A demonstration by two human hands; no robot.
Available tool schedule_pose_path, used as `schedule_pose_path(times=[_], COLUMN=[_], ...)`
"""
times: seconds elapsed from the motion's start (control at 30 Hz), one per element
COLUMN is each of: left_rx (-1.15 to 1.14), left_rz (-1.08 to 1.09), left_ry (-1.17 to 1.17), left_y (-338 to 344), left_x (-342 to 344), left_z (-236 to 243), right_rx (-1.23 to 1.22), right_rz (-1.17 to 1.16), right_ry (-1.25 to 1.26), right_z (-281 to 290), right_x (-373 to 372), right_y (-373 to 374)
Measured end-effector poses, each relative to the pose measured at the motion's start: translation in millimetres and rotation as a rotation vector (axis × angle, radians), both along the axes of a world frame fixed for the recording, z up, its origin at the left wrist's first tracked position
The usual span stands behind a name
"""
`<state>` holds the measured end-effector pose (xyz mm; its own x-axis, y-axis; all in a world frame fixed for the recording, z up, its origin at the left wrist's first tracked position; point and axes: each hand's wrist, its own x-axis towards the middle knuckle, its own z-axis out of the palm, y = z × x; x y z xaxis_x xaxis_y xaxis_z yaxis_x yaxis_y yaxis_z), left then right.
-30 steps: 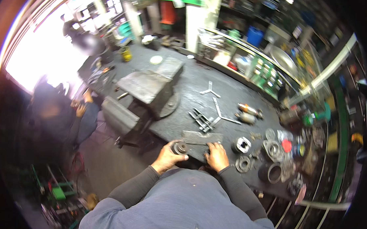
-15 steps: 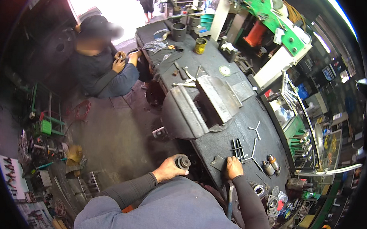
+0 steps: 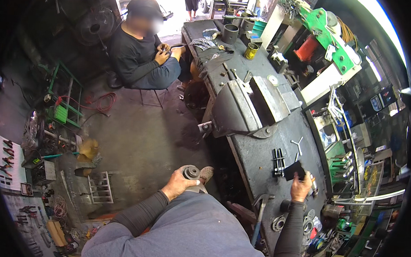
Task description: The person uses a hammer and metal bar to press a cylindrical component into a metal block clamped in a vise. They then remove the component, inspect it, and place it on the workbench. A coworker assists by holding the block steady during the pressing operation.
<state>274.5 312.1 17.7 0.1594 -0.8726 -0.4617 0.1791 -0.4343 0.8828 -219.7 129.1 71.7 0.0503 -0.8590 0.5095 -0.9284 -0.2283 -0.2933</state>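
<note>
Left hand (image 3: pixel 176 184) gripping metal part (image 3: pixel 191 172), right hand (image 3: pixel 300 188) holding dark plate (image 3: pixel 294 170)

We've got both arms in view, dark sleeves down to bare wrists. Left forearm (image 3: pixel 141 212) angles inward from lower left; left hand (image 3: pixel 175 185) sits in front of our torso (image 3: pixel 188 230), thumb and fingers curled in a grip. Right forearm (image 3: pixel 289 233) runs almost straight ahead, out to our right; right hand (image 3: pixel 299 188) grips at its end, fingers pointing away from us. Hands well apart.
</note>
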Motion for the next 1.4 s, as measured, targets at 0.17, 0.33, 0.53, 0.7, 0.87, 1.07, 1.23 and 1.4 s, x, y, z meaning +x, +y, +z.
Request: schedule_pose_path(times=[0.17, 0.33, 0.53, 0.7, 0.87, 1.07, 1.23, 1.4], left_rx=[-0.027, -0.06, -0.099, -0.026, 0.024, 0.081, -0.002, -0.049], left_rz=[-0.072, 0.01, 0.045, 0.09, 0.21, 0.123, 0.098, 0.023], left_ry=[-0.126, 0.037, 0.039, 0.192, 0.198, 0.033, 0.059, 0.224], left_y=[28, 41, 36, 33, 43, -8, -55, -102], left_x=[18, 38, 74, 131, 223, 326, 370, 360], left_z=[10, 1, -18, -21, -31, -4, -10, 0], right_rx=[-0.041, 0.112, 0.62, 0.899, 0.934, 0.665, 0.116, -0.106], right_rz=[-0.117, -0.166, -0.178, -0.089, 0.213, 0.255, 0.165, -0.127], right_ry=[-0.462, -0.808, -1.474, -1.293, -1.146, -1.532, -1.729, -1.646], right_z=[34, 43, -37, -77, 11, 111, 132, 91], right_x=[-7, 41, 172, 291, 398, 422, 384, 336], right_y=[38, 74, 115, 123, 80, 29, 2, -8])
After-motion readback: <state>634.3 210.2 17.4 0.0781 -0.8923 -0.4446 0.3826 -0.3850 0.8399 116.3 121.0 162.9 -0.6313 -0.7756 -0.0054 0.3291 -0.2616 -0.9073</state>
